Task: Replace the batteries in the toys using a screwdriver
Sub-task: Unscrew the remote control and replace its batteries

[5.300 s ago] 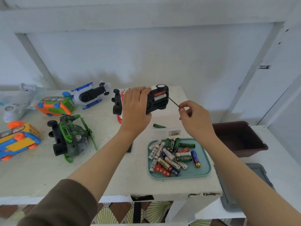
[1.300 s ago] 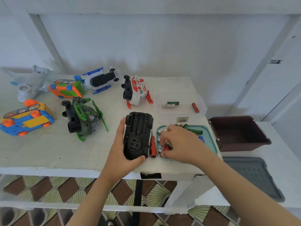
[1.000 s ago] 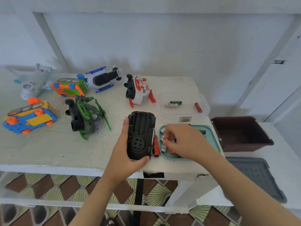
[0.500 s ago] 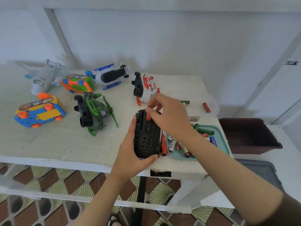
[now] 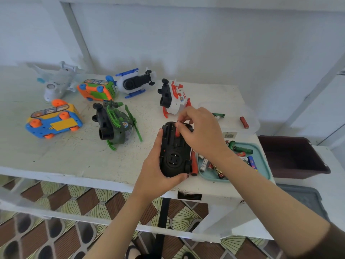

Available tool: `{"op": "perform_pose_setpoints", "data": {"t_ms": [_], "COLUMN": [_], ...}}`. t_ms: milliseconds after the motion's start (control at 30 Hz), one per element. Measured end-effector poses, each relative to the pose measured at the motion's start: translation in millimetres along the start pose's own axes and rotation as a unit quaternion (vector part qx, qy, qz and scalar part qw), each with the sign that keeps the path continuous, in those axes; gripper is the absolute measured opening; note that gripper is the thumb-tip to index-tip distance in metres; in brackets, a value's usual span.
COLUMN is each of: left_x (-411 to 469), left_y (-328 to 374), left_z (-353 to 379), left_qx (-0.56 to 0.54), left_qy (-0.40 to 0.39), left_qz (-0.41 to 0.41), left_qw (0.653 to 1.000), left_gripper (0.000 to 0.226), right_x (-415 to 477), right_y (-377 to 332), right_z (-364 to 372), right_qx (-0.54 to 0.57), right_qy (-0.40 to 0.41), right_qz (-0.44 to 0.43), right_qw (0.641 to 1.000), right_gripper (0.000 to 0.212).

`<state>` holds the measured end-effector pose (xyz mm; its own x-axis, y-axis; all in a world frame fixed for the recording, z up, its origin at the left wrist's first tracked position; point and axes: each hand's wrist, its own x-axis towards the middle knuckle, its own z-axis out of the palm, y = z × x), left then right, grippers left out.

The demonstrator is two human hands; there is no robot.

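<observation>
black plastic toy car point(image 5: 174, 156), underside up at the near edge of the white desk point(image 5: 74, 156), is gripped by the left hand point(image 5: 158, 176). a small red battery point(image 5: 177, 133) is pinched by the right hand point(image 5: 201, 133) over the car's far end. "evere" is partly read on a black battery point(image 5: 218, 171) in the teal tray point(image 5: 265, 161); other labels are blurred.

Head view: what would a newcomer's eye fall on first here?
The upturned black toy car at the table's front edge: the left hand grips it while the right hand pinches a red battery over its underside. Right of it sits a teal tray of loose batteries; a green toy helicopter lies to the left.
</observation>
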<state>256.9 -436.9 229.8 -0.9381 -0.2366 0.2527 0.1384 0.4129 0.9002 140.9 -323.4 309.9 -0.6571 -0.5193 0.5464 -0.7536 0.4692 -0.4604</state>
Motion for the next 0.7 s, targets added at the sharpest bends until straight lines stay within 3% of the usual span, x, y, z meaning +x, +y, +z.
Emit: {"op": "perform_pose_setpoints", "data": {"t_ms": [133,267,467,700], "left_x": [0.7,0.6,0.4,0.9], "left_y": [-2.0,-3.3,-1.8,-0.3], "left_z": [0.5,0.5,0.6,0.8], "left_qx": [0.004,0.005,0.002,0.003], "left_qy": [-0.001,-0.002,-0.003,-0.007], "left_qz": [0.000,0.000,0.003,0.012], "left_qw": [1.000,1.000,1.000,1.000], "left_gripper": [0.121,0.122,0.119,0.117], "right_x": [-3.1,-8.9,-19.5,-29.5], "right_y": [6.0,7.3,0.5,-3.2], "right_z": [2.3,5.2,8.7,15.6], "right_qx": [-0.009,-0.037,-0.183,-0.254], "right_qy": [-0.035,-0.016,-0.048,-0.078], "right_qz": [-0.012,-0.043,-0.095,-0.039], "right_qw": [0.999,0.998,0.977,0.963], "right_gripper": [0.009,0.005,0.035,0.040]}}
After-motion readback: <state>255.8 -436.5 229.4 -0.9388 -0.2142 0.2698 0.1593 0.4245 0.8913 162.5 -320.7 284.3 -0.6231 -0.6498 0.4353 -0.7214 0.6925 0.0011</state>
